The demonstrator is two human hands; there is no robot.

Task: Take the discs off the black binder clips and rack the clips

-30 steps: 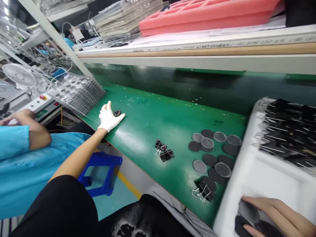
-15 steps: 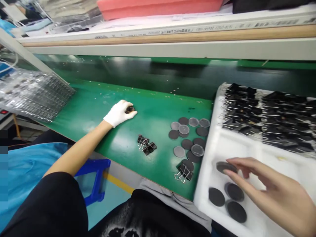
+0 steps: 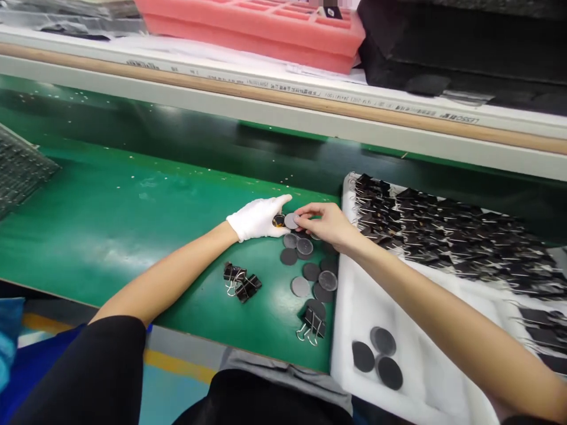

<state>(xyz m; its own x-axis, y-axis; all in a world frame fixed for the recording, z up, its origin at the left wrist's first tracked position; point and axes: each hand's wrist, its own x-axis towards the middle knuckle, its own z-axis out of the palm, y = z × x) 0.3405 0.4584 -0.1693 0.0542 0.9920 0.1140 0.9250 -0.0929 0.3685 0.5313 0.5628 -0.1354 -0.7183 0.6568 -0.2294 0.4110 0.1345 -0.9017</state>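
Note:
My left hand (image 3: pixel 261 218), in a white glove, grips a small dark round part (image 3: pixel 279 221) with an orange-brown edge. Right beside it, my bare right hand (image 3: pixel 323 223) pinches a grey disc (image 3: pixel 291 221) between thumb and fingertips. Several dark and clear-faced discs (image 3: pixel 305 247) lie on the green table below the hands. Two black binder clips (image 3: pixel 243 283) rest left of those discs, and another clip (image 3: pixel 314 323) sits near the table's front edge, against a dark disc.
A white foam tray (image 3: pixel 339 330) at the right holds rows of black binder clips (image 3: pixel 425 236) and three dark discs (image 3: pixel 390 372). Above runs a shelf edge (image 3: pixel 266 97) with a pink foam box (image 3: pixel 248 29). Clear plastic trays (image 3: pixel 22 171) stand far left.
My right hand has left the white tray and come to my left hand with a disc. My left hand has moved right over the table. The view has turned right.

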